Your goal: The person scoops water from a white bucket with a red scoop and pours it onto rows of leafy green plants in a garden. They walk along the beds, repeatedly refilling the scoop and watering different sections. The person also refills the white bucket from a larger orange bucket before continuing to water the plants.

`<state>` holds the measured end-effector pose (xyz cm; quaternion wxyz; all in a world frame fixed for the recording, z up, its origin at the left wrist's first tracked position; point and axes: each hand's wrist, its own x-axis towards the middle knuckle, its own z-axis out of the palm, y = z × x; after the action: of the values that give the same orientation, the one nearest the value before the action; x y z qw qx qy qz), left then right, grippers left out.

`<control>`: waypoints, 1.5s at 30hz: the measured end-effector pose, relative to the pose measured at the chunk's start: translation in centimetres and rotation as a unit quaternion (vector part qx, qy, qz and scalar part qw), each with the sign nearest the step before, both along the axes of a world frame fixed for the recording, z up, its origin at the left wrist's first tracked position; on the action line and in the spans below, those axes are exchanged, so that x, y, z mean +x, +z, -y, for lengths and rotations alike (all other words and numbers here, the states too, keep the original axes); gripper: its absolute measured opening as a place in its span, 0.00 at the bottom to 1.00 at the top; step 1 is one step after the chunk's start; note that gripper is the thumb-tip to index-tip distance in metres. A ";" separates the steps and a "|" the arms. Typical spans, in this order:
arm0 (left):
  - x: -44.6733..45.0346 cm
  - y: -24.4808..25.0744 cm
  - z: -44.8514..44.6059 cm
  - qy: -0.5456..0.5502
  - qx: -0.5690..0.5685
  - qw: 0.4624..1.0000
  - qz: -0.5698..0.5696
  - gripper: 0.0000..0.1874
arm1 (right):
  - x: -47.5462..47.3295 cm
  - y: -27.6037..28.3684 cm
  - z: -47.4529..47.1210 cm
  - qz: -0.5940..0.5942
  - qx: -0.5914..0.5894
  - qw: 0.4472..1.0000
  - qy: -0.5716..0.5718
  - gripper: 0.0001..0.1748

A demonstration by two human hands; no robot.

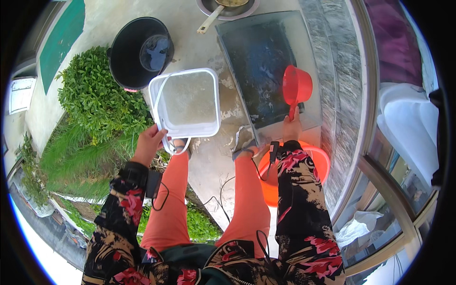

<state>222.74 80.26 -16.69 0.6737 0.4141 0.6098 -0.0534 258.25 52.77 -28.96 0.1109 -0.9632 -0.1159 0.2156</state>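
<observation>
My left hand (151,142) grips the near left corner of a square white plastic bucket (183,101), whose thin handle hangs over its edges. My right hand (293,126) is closed on the handle of a red plastic dipper (298,85). The dipper is over the right part of a glass-walled tank (263,67) that holds dark water. Below my right wrist stands an orange plastic basin (317,156), partly hidden by my sleeve. A round black bucket (117,53) with a wet, shiny bottom is beyond the white bucket, to the left.
A pan with a pale handle (211,19) rests in a metal basin (253,10) at the top. Leafy green plants (99,96) grow along the left. A stone-patterned ledge (335,78) and a window frame (372,71) run along the right. Thin cables hang near my legs.
</observation>
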 end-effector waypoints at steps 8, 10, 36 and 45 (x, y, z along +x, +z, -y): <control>0.9 0.0 -0.3 0.011 -0.002 1.000 -0.024 0.19 | -2.6 -8.8 -6.4 0.009 0.092 0.995 0.031 0.36; 0.5 0.0 -0.3 0.016 -0.006 1.000 -0.026 0.19 | -3.8 -9.0 -7.9 -0.120 0.215 0.967 -0.070 0.34; 1.0 -0.6 -2.2 0.048 0.019 0.998 0.040 0.14 | -7.1 18.3 -5.2 -0.475 0.338 0.803 -0.124 0.34; 0.3 -1.3 -1.5 0.045 -0.002 0.998 0.039 0.14 | -13.2 17.5 -5.0 -0.408 0.288 0.865 -0.054 0.33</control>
<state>223.03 81.75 -17.99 0.6992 0.3867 0.6013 -0.0082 245.10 57.79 -11.45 0.4319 -0.7195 -0.0650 0.5400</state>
